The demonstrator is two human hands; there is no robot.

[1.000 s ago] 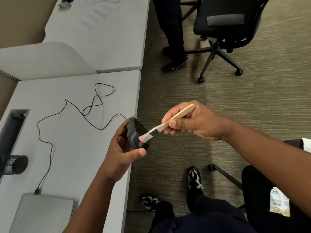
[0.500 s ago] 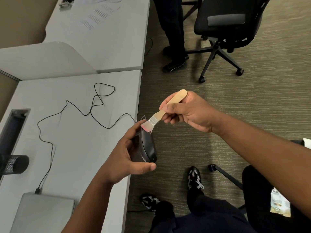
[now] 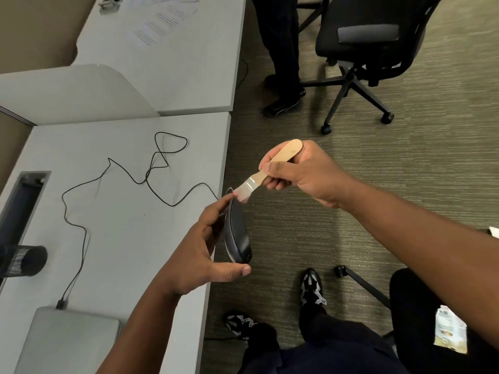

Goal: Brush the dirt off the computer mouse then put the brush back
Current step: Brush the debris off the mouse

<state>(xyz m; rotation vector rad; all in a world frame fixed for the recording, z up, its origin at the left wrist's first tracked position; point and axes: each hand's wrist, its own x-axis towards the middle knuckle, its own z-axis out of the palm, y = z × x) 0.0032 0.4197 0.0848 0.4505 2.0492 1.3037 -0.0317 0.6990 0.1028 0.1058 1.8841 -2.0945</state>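
Head view looks down on a wide pale grey desk (image 3: 108, 238) along the left side, with olive ribbed carpet (image 3: 351, 211) to its right and a black swivel office chair (image 3: 361, 41) standing well beyond the hands. Near the desk's close corner lies a flat grey laptop-like slab (image 3: 67, 338), and a thin black cable (image 3: 121, 179) loops loosely from it across the desktop toward the mouse. The left hand (image 3: 199, 252) holds the dark grey oval computer mouse (image 3: 237, 236) just off the desk's right edge, over the carpet, tipped on its side, with fingers curled behind it and the thumb under its near end. The right hand (image 3: 302, 174) pinches the pale wooden flat handle of a small brush (image 3: 267, 171) between thumb and fingers, its whitish bristles tinged pink touching the far tip of the mouse, where the cable enters. By my reading the brushing step is under way and not finished; returning the brush is not yet done, and no holder or resting place for it shows here. The mouse shell looks smooth and faintly glossy with a lighter rim along its edge; whether any dirt remains on it is too fine to tell at this distance.
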